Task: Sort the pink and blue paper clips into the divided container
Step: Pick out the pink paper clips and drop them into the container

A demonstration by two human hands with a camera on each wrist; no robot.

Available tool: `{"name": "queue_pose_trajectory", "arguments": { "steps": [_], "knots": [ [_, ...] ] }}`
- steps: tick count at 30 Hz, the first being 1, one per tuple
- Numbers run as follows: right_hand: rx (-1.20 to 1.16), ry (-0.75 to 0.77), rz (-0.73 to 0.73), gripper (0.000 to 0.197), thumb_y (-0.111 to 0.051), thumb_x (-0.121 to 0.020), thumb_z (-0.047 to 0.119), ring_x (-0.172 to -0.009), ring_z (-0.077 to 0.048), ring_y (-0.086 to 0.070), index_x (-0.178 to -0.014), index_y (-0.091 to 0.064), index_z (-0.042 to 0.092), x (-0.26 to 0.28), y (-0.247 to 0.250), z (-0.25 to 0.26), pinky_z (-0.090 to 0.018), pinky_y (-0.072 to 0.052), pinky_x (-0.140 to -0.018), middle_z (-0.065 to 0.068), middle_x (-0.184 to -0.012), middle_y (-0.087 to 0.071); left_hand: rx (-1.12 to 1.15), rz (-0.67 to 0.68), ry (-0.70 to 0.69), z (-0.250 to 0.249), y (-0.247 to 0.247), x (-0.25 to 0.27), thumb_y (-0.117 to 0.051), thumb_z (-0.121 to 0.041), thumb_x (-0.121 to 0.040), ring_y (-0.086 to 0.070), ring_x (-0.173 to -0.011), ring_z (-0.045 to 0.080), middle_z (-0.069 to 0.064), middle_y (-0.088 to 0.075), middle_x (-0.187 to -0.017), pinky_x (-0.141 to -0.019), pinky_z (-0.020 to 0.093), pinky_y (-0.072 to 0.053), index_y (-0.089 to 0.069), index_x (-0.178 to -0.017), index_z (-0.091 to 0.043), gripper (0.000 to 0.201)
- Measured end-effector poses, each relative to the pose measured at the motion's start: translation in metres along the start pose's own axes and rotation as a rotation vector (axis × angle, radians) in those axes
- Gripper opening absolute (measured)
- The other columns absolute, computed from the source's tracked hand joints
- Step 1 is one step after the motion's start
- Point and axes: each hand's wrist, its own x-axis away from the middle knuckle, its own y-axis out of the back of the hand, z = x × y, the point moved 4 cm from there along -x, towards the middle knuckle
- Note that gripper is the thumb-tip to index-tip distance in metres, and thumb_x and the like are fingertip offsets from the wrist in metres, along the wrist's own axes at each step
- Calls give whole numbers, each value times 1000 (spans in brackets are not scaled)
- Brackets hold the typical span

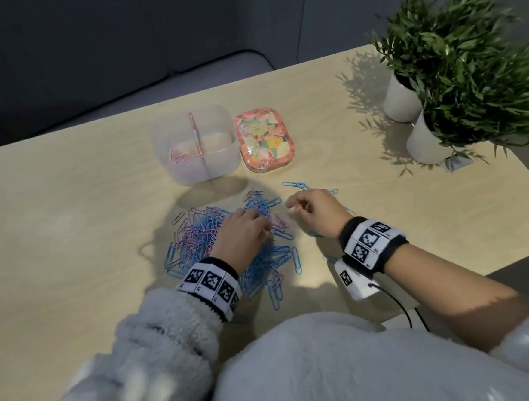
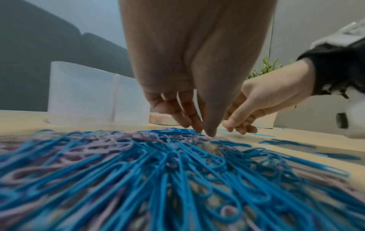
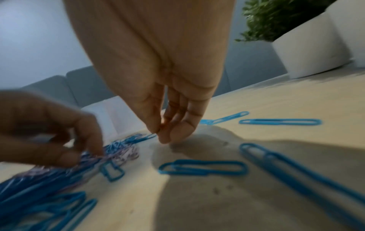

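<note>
A mixed pile of pink and blue paper clips point(image 1: 225, 234) lies on the table in front of me. My left hand point(image 1: 263, 222) is on the pile's right side; its thumb and fingertips point(image 2: 197, 126) meet on a pink clip point(image 2: 150, 137) at the top of the heap. Just to the right, my right hand point(image 1: 291, 206) hovers low over the table, thumb and forefinger pinching the end of a blue clip point(image 3: 146, 136). The clear divided container point(image 1: 222, 159) stands behind the pile, with several pink clips point(image 1: 180, 157) in its left compartment. The right compartment looks bare.
A floral lid point(image 1: 265, 139) lies right of the container. Loose blue clips point(image 3: 203, 168) are scattered around my right hand. Two potted plants in white pots point(image 1: 401, 100) stand at the table's far right. The table edge runs close to my body.
</note>
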Motion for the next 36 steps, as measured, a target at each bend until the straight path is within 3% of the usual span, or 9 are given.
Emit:
{"name": "queue_pose_trajectory", "arguments": {
  "steps": [4,13,18,21,24,27,30,33,36],
  "knots": [
    [106,30,64,16,-57,-83,12,-97,-29,-60,-94,-69,10,-12,-20,17,-33,-45,-84,-13,-98,-69,-140,-2,3,-3,2,-18,-49,-19,-90,-45,-113,26,3,-52,-122,-91,35,-37,-53,-120,-19,30],
    [86,-58,75,11,-56,-83,5,-91,-30,-60,-90,-64,3,3,-35,12,-33,-47,-78,-15,-96,-67,-102,-23,169,35,13,-5,-61,-41,-82,-47,-109,25,2,-56,-113,-93,36,-36,-59,-108,-22,31],
    [146,-13,110,12,-49,-84,0,-94,-31,-55,-87,-61,3,6,-37,9,-37,-44,-80,-18,-98,-63,-106,-68,88,25,15,-11,-52,-30,-91,-45,-114,25,1,-57,-119,-94,36,-34,-59,-114,-21,26],
    [-43,-53,55,15,-50,-80,-2,-75,-23,-53,-77,-56,12,0,-27,0,-27,-38,-68,-7,-76,-60,-136,-34,-21,14,13,-23,-48,-25,-92,-46,-114,24,-1,-57,-121,-94,35,-33,-58,-115,-22,25],
    [-501,-194,-25,24,-45,-82,-6,-43,-5,-50,-73,-50,15,-10,-12,-5,-18,-38,-50,-2,-62,-51,-199,50,-30,10,10,-29,-47,-29,-93,-46,-113,25,1,-57,-118,-95,34,-33,-58,-109,-19,22],
    [-746,-355,-89,22,-35,-89,-3,-32,-11,-40,-77,-47,11,-23,2,4,-13,-29,-35,-8,-56,-43,-169,50,-15,7,9,-28,-44,-25,-94,-48,-108,26,3,-59,-113,-93,35,-33,-55,-104,-14,18],
    [-516,-280,-33,22,-50,-88,14,-47,-14,-40,-65,-48,15,-41,1,19,-21,-33,-44,-1,-57,-43,157,-92,68,12,19,-19,-46,-13,-93,-55,-95,26,6,-64,-100,-87,35,-40,-55,-102,-11,13],
    [-105,-169,42,20,-67,-79,33,-75,-15,-55,-86,-60,16,-50,-15,30,-29,-46,-69,3,-83,-58,507,-178,288,30,28,-14,-42,-9,-95,-53,-86,22,6,-55,-95,-75,29,-39,-50,-114,-6,22],
    [110,-102,31,22,-67,-80,32,-89,-25,-59,-89,-62,12,-51,-25,35,-34,-48,-78,-6,-95,-65,723,-178,471,52,29,-26,-38,-7,-93,-52,-82,22,6,-51,-90,-75,30,-37,-51,-102,-7,16]
  ]
}}
